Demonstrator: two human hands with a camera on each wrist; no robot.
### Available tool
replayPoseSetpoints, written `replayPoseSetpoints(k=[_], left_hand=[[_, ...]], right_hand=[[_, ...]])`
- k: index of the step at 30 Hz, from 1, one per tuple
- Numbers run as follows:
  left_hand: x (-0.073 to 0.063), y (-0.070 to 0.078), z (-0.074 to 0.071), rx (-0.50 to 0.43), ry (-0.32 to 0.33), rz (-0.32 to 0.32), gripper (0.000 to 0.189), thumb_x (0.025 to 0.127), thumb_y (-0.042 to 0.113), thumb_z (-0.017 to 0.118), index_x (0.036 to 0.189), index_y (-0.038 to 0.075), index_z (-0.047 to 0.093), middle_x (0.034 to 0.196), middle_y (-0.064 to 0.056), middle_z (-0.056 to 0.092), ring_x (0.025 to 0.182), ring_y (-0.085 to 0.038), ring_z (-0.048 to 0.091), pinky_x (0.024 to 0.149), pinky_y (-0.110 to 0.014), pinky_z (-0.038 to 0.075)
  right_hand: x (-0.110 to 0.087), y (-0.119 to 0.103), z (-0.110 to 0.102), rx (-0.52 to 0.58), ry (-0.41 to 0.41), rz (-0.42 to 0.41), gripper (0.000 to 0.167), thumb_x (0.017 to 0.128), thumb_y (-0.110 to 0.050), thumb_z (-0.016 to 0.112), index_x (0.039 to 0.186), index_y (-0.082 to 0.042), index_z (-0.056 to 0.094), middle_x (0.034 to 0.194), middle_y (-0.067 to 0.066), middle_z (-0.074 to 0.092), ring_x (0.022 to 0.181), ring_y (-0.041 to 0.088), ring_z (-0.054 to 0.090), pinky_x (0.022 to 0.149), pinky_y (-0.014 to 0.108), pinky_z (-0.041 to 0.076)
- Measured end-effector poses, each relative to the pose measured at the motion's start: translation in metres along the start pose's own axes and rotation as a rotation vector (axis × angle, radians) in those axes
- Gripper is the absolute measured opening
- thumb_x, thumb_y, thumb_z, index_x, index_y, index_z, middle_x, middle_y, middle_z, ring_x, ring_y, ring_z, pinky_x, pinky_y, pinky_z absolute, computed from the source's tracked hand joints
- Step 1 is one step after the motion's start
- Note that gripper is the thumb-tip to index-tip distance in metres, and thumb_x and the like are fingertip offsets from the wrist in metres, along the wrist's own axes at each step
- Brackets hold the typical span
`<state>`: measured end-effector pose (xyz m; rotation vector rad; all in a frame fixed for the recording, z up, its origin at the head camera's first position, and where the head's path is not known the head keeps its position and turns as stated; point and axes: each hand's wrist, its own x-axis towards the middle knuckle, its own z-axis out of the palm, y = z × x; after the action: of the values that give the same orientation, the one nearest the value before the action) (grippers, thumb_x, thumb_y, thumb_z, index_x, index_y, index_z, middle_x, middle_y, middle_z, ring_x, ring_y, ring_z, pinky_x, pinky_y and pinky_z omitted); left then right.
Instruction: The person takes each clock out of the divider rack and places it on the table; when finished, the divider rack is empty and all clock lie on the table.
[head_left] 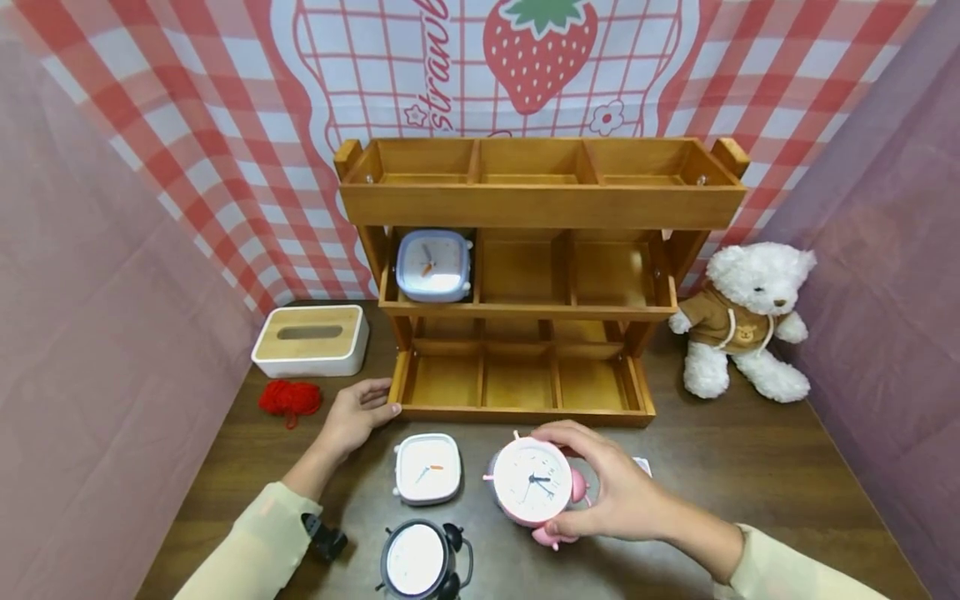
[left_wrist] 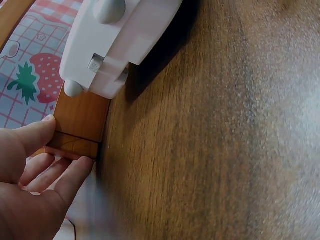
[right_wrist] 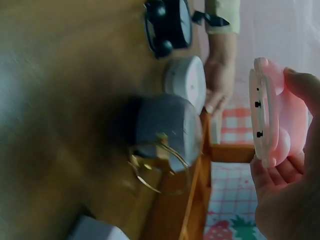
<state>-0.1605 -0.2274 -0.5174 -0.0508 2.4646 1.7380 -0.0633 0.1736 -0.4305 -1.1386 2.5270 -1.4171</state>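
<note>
My right hand (head_left: 611,492) grips a pink twin-bell alarm clock (head_left: 531,482) by its side, fingers at the top and thumb near a bell. In the right wrist view the pink clock is held above the table, beside a dark grey clock (right_wrist: 162,127) with a gold handle. My left hand (head_left: 358,417) holds the lower front-left corner of a tiered wooden shelf (head_left: 525,414), thumb and fingers on either side of it. A white square clock (head_left: 428,468) and a black twin-bell clock (head_left: 416,560) stand between the hands. A blue clock (head_left: 433,267) sits in the middle tier's left compartment.
A white tissue box with a wooden lid (head_left: 311,340) and red yarn (head_left: 290,398) lie left of the shelf. On the right sits a white teddy bear (head_left: 750,325) in a brown hoodie. A small white object (head_left: 642,466) shows behind my right hand. Fabric hangs around the table.
</note>
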Motion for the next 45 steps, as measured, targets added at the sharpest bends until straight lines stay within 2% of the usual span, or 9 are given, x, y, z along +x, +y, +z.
replayPoseSetpoints(k=[5, 11, 18, 29, 36, 45], left_hand=[[0.0, 0.001, 0.0, -0.003, 0.004, 0.013, 0.055, 0.09, 0.003, 0.077, 0.14, -0.008, 0.056, 0.136, -0.032, 0.061, 0.128, -0.042, 0.06, 0.098, -0.029, 0.056], [-0.002, 0.004, 0.0, 0.0, -0.003, 0.008, 0.055, 0.092, 0.001, 0.074, 0.141, -0.011, 0.053, 0.137, -0.034, 0.059, 0.13, -0.044, 0.058, 0.099, -0.028, 0.054], [-0.003, 0.008, 0.0, -0.003, -0.005, 0.001, 0.055, 0.092, 0.0, 0.073, 0.141, -0.012, 0.052, 0.138, -0.035, 0.058, 0.131, -0.044, 0.057, 0.102, -0.032, 0.054], [-0.004, 0.005, 0.001, -0.022, -0.011, 0.007, 0.056, 0.092, 0.003, 0.075, 0.141, -0.011, 0.053, 0.139, -0.033, 0.058, 0.131, -0.043, 0.058, 0.1, -0.03, 0.055], [-0.003, 0.005, 0.001, 0.0, -0.006, 0.006, 0.056, 0.092, 0.002, 0.075, 0.141, -0.011, 0.053, 0.138, -0.033, 0.059, 0.13, -0.043, 0.058, 0.1, -0.031, 0.055], [0.001, 0.002, 0.001, 0.013, -0.008, -0.005, 0.055, 0.093, 0.0, 0.072, 0.141, -0.014, 0.051, 0.139, -0.036, 0.057, 0.131, -0.046, 0.056, 0.1, -0.033, 0.055]], right_hand=[[-0.011, 0.001, 0.016, -0.014, -0.098, -0.026, 0.088, 0.067, -0.031, 0.097, 0.143, -0.022, 0.054, 0.14, -0.006, 0.059, 0.12, 0.013, 0.061, 0.102, 0.036, 0.054], [-0.023, 0.007, 0.034, -0.062, -0.2, -0.067, 0.089, 0.069, -0.035, 0.096, 0.145, -0.02, 0.053, 0.14, -0.007, 0.059, 0.124, 0.013, 0.059, 0.105, 0.037, 0.05], [-0.034, 0.014, 0.051, -0.121, -0.226, -0.146, 0.087, 0.072, -0.04, 0.094, 0.145, -0.019, 0.053, 0.139, -0.006, 0.061, 0.125, 0.012, 0.059, 0.101, 0.037, 0.052], [-0.044, 0.027, 0.071, -0.106, -0.259, -0.093, 0.082, 0.074, -0.043, 0.092, 0.143, -0.016, 0.055, 0.138, -0.007, 0.061, 0.123, 0.011, 0.059, 0.101, 0.037, 0.052], [-0.045, 0.034, 0.07, -0.087, -0.262, -0.087, 0.087, 0.068, -0.028, 0.095, 0.143, -0.013, 0.054, 0.136, -0.005, 0.063, 0.12, 0.01, 0.061, 0.1, 0.034, 0.053], [-0.047, 0.037, 0.07, -0.159, -0.304, -0.073, 0.087, 0.072, -0.035, 0.093, 0.146, -0.013, 0.053, 0.142, -0.003, 0.06, 0.126, 0.014, 0.06, 0.103, 0.037, 0.052]])
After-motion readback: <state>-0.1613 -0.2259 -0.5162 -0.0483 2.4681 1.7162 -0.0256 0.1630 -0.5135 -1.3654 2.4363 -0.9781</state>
